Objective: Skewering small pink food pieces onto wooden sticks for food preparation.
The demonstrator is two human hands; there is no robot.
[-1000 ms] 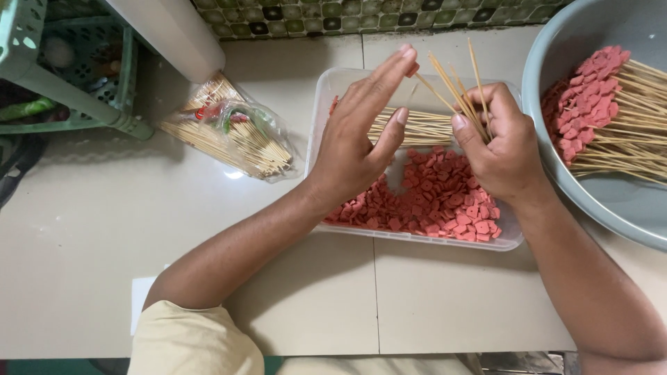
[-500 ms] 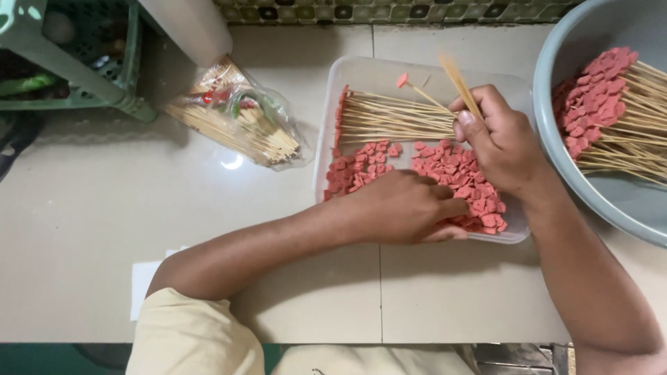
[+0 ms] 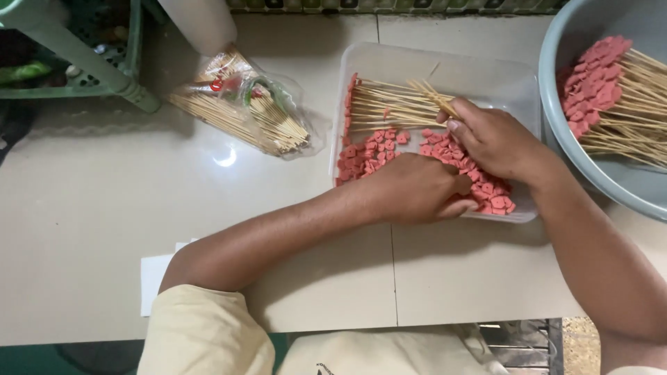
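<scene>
Here, a clear plastic tray [image 3: 486, 66] sits on a smooth, pale surface [image 3: 104, 229]. It is a box shape with soft, round corners. Inside it lie many small pink meat slices [image 3: 361, 156], flat and round like little coins. Thin wooden sticks [image 3: 389, 104] lie side by side in the tray, at the 12 o'clock end.

The left hand [image 3: 417, 189] rests in the tray at its 6 o'clock side. Its fingers are curled down over the pink slices, and I cannot tell if it has hold of one. The right hand [image 3: 497, 142] is just beside it, at about 2 o'clock from it. Its fingers are closed around a few thin sticks [image 3: 434, 94], which poke out toward 10 o'clock.

At 3 o'clock from the tray is a big round grey bowl [image 3: 556, 90]. It is full of loaded sticks [image 3: 611, 83], each with pink slices pushed on at one end.

At 9 o'clock from the tray lies a crinkly see-through bag [image 3: 240, 107] of more plain sticks. Far out at 10 o'clock stands a green plastic crate [image 3: 104, 66] with holes in its sides. A white paper [image 3: 156, 281] lies flat near the left arm, at 7 o'clock.
</scene>
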